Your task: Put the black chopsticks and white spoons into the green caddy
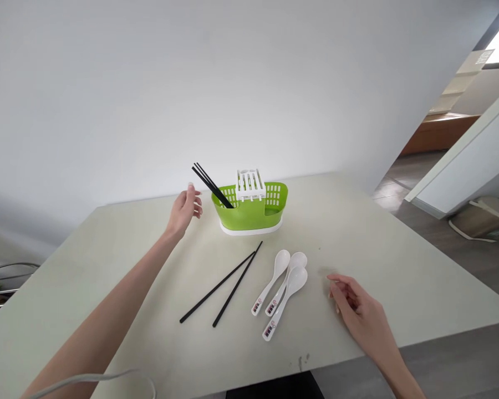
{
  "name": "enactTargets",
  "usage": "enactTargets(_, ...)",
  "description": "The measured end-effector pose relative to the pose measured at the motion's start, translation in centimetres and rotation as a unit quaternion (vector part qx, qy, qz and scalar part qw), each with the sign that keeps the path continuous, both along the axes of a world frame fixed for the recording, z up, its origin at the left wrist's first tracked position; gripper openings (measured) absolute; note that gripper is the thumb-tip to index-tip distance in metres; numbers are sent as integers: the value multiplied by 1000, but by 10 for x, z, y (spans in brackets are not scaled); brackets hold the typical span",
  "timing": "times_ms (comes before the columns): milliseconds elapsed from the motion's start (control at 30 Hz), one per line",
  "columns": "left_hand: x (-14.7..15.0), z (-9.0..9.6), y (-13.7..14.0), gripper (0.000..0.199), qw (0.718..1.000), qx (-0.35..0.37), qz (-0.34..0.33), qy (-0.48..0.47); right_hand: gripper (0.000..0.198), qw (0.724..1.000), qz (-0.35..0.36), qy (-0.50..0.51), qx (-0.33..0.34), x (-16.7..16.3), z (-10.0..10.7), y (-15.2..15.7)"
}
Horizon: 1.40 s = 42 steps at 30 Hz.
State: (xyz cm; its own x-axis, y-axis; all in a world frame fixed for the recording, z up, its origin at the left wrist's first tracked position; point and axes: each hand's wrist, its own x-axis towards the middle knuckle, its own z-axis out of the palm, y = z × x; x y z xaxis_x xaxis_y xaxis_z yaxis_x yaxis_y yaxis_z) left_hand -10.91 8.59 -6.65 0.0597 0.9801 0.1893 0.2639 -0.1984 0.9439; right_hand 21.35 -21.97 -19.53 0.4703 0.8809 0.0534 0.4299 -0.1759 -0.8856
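Note:
My left hand (185,208) is raised just left of a green cutlery basket (249,218), its fingers loosely bent and apart, holding nothing. Close to its fingertips, several black chopsticks (211,185) lean to the left out of the basket's left compartment. Two more black chopsticks (217,287) lie on the table, their far ends meeting. To their right are three white spoons (289,288), bowls away from me and labels on the handles; two overlap. My right hand (355,305) rests right of the spoons, fingers loosely curled with nothing between them.
A white slatted piece (250,184) sits across the basket's middle. The pale table (341,227) meets a white wall behind. A grey cable (91,378) runs over the near left edge. Beyond the table's right side are a floor and a bag-like object (482,219).

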Motion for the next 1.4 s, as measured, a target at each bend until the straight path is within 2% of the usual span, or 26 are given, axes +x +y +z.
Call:
enactTargets(67,-8,-11,-13,65,998,-30,-32,-40,46,1000,-2,-9,-4,0,0,0)
enactTargets(100,-12,-17,-21,65,997,-45,-50,-29,47,1000,-3,-13,-6,0,1,0)
enactTargets(133,-15,-23,-29,64,996,-57,-68,5,47,1000,-5,-15,-7,0,1,0)
enactTargets(200,-19,-36,-50,59,983,-60,-111,131,47,1000,-10,-19,-8,0,0,-1)
enactTargets(267,-19,-47,-73,52,951,-40,-175,253,46,999,-17,-25,-10,0,0,-2)
enactTargets(400,-8,-61,-114,44,898,37,-250,359,44,998,-30,-45,-22,0,-3,-4)
enactTargets(500,2,-63,-131,42,879,80,-258,392,44,998,-38,-50,-29,0,-2,-4)
enactTargets(600,7,-59,-137,29,857,95,-258,436,45,997,-39,-53,-39,0,1,-3)
enactTargets(733,8,-49,-136,11,816,92,-265,505,46,996,-41,-57,-49,-2,3,-2)
enactTargets(833,6,-44,-134,11,795,82,-261,542,45,996,-45,-63,-49,-2,0,-3)
enactTargets(1133,-6,-44,-139,27,783,82,-223,575,43,995,-40,-80,-37,2,-5,-5)
enactTargets(1300,-18,-45,-139,34,814,84,-211,534,44,996,-46,-71,-37,0,2,-3)
enactTargets(1400,-26,-42,-133,32,851,83,-209,474,46,996,-43,-69,-38,-2,4,-2)
